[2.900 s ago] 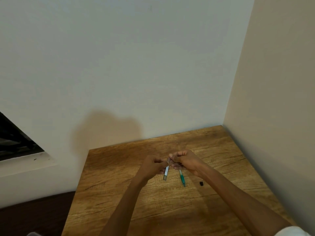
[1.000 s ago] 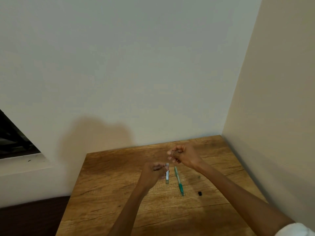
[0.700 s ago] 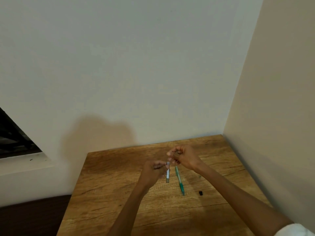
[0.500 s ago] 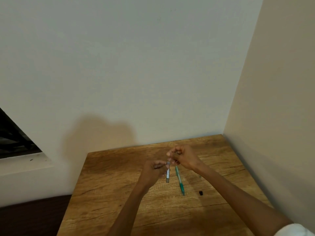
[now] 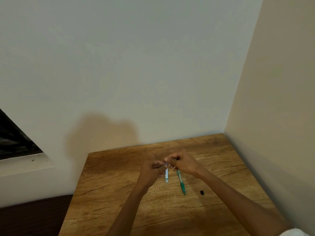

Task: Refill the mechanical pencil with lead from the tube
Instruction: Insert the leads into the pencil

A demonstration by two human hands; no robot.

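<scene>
My left hand (image 5: 152, 170) pinches the top of a slim white lead tube (image 5: 166, 176), which hangs straight down above the wooden table (image 5: 110, 193). My right hand (image 5: 183, 161) holds the upper end of a green mechanical pencil (image 5: 181, 183), whose tip points down toward me. The thumb and forefinger of my right hand touch the top of the tube, next to my left fingertips. The tube's opening and any lead are hidden by the fingers.
A small black cap (image 5: 202, 192) lies on the table right of the pencil tip. Walls close the table in at the back and on the right. A dark window opening (image 5: 13, 140) is at the far left.
My right hand has moved left and slightly down with the pencil, so its fingertips now meet the top of the tube. My left hand has stayed nearly still.
</scene>
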